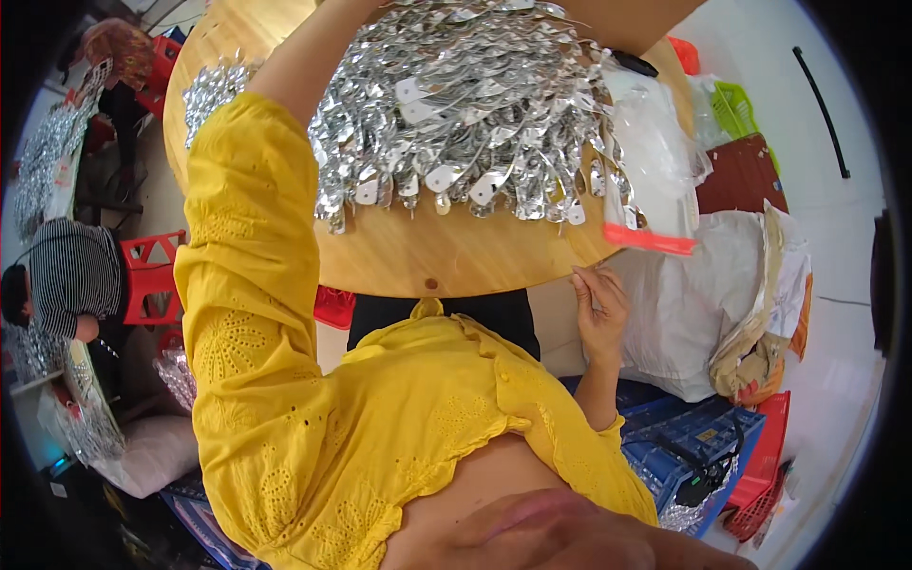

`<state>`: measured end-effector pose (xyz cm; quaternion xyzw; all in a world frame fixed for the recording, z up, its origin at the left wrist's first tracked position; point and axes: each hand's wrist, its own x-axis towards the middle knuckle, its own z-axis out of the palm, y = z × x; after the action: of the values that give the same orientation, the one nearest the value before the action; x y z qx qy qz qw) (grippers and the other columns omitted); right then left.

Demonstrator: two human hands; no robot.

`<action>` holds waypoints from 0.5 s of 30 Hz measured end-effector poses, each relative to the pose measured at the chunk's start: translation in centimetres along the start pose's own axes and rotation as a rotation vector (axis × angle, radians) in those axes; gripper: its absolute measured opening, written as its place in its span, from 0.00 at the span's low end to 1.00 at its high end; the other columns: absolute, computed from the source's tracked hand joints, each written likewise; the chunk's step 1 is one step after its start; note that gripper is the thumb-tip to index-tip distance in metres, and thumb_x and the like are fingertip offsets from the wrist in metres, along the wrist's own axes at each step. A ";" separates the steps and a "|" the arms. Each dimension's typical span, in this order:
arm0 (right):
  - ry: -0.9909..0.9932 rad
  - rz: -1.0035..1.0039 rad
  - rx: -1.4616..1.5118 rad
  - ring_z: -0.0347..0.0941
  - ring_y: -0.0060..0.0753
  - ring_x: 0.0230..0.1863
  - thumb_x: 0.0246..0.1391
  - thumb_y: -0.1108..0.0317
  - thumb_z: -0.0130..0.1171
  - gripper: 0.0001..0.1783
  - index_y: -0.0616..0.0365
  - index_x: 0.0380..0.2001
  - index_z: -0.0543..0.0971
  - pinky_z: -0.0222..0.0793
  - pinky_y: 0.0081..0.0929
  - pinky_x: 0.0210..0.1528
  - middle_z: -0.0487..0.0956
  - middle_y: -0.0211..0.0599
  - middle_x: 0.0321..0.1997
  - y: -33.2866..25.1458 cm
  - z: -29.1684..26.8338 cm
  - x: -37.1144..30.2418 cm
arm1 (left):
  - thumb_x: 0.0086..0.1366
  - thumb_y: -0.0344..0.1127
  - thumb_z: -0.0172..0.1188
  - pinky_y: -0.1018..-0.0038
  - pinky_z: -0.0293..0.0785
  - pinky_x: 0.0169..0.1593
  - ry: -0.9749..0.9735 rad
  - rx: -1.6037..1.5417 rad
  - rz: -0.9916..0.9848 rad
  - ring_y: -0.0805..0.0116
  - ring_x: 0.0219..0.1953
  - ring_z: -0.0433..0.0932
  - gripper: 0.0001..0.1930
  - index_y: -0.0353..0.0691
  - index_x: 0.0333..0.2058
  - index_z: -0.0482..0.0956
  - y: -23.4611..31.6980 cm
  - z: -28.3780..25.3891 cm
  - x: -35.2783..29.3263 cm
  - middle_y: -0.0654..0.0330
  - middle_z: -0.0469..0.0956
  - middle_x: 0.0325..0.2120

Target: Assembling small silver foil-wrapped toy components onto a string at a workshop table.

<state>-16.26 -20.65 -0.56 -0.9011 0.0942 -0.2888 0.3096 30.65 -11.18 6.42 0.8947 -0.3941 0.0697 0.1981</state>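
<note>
A large heap of shiny silver pieces (456, 104) with thin cords and small white tags covers much of the round wooden table (456, 252). Their exact kind is too fine to make out. My left arm, in a yellow sleeve, reaches up across the table's left side, and its hand lies beyond the top edge of the picture. Just off the table's near right edge, my right hand (600, 309) is raised with thumb and fingertips pinched together. Whatever they hold, if anything, is too small to name.
A smaller silver pile (217, 90) lies on the table's left. Clear plastic bags (651, 142) with a red edge hang at its right. Beyond stand a big white sack (670, 294) and a blue crate (698, 446). At left, a person in stripes (76, 275) sits near a red stool (152, 280).
</note>
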 end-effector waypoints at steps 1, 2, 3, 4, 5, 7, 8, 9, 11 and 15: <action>0.004 0.007 -0.005 0.67 0.33 0.25 0.38 0.78 0.56 0.08 0.61 0.26 0.75 0.62 0.22 0.28 0.73 0.37 0.20 0.2 -0.2 -0.3 | 0.45 0.53 0.55 0.64 0.67 0.29 0.020 0.018 0.030 0.55 0.23 0.73 0.20 0.40 0.25 0.76 0.6 0.8 1.1 0.48 0.72 0.17; 0.007 0.012 -0.011 0.67 0.33 0.25 0.37 0.78 0.56 0.08 0.61 0.26 0.75 0.62 0.22 0.28 0.72 0.37 0.20 0.3 -0.4 -0.5 | 0.45 0.52 0.55 0.65 0.67 0.28 0.042 0.035 0.059 0.56 0.23 0.73 0.19 0.40 0.25 0.76 1.4 1.4 1.9 0.49 0.73 0.18; 0.019 0.027 -0.024 0.67 0.33 0.25 0.37 0.78 0.56 0.08 0.61 0.26 0.75 0.62 0.22 0.28 0.72 0.37 0.20 0.6 -0.6 -0.8 | 0.45 0.52 0.55 0.65 0.67 0.28 0.037 0.026 0.079 0.56 0.23 0.73 0.19 0.40 0.25 0.76 3.6 1.2 2.0 0.49 0.73 0.18; 0.015 0.057 -0.019 0.67 0.33 0.25 0.37 0.78 0.56 0.08 0.61 0.26 0.75 0.62 0.23 0.28 0.73 0.37 0.20 0.9 -0.8 -1.1 | 0.43 0.51 0.56 0.66 0.67 0.28 -0.043 -0.087 0.093 0.56 0.23 0.73 0.19 0.40 0.24 0.76 5.7 0.9 1.9 0.49 0.73 0.18; 0.001 0.077 -0.005 0.67 0.32 0.25 0.37 0.79 0.56 0.08 0.61 0.26 0.75 0.62 0.23 0.28 0.73 0.37 0.20 1.0 -1.0 -1.3 | 0.41 0.49 0.58 0.67 0.68 0.28 -0.118 -0.193 0.093 0.56 0.22 0.73 0.18 0.39 0.24 0.76 6.8 0.3 1.4 0.49 0.74 0.19; 0.008 0.081 0.001 0.67 0.33 0.25 0.37 0.79 0.56 0.08 0.61 0.26 0.75 0.62 0.23 0.28 0.73 0.37 0.20 1.0 -1.0 -1.4 | 0.39 0.49 0.59 0.67 0.68 0.29 -0.157 -0.173 0.114 0.56 0.23 0.73 0.19 0.39 0.24 0.76 6.5 1.9 1.8 0.50 0.74 0.20; 0.010 0.078 0.012 0.67 0.33 0.25 0.37 0.79 0.56 0.08 0.61 0.26 0.75 0.62 0.23 0.28 0.73 0.37 0.20 0.9 -1.0 -1.4 | 0.38 0.48 0.61 0.67 0.68 0.30 -0.192 -0.150 0.126 0.56 0.24 0.74 0.19 0.38 0.24 0.76 6.1 2.4 1.9 0.50 0.74 0.21; 0.000 0.082 0.014 0.67 0.33 0.25 0.37 0.79 0.56 0.08 0.61 0.26 0.75 0.62 0.23 0.28 0.73 0.37 0.20 0.9 -0.9 -1.5 | 0.38 0.48 0.61 0.67 0.68 0.30 -0.198 -0.154 0.118 0.56 0.24 0.74 0.19 0.38 0.24 0.76 5.6 2.7 2.3 0.50 0.74 0.21; 0.015 0.024 -0.018 0.67 0.33 0.25 0.36 0.78 0.57 0.07 0.60 0.25 0.75 0.62 0.23 0.28 0.73 0.37 0.21 1.0 -0.6 -1.3 | 0.35 0.48 0.62 0.68 0.68 0.29 -0.091 -0.055 -0.013 0.56 0.23 0.74 0.20 0.37 0.23 0.76 4.8 3.1 2.7 0.52 0.75 0.19; 0.002 0.050 0.015 0.68 0.34 0.25 0.35 0.77 0.58 0.07 0.60 0.24 0.76 0.63 0.23 0.28 0.73 0.37 0.22 0.6 0.6 -1.4 | 0.41 0.38 0.62 0.74 0.65 0.17 0.184 -0.412 -0.105 0.69 0.13 0.70 0.16 0.29 0.24 0.75 6.2 -4.3 0.1 0.55 0.72 0.12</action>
<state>-17.03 -20.34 -1.99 -0.8958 0.1149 -0.2823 0.3234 26.29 -13.31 12.23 0.8447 -0.3330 0.0588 0.4149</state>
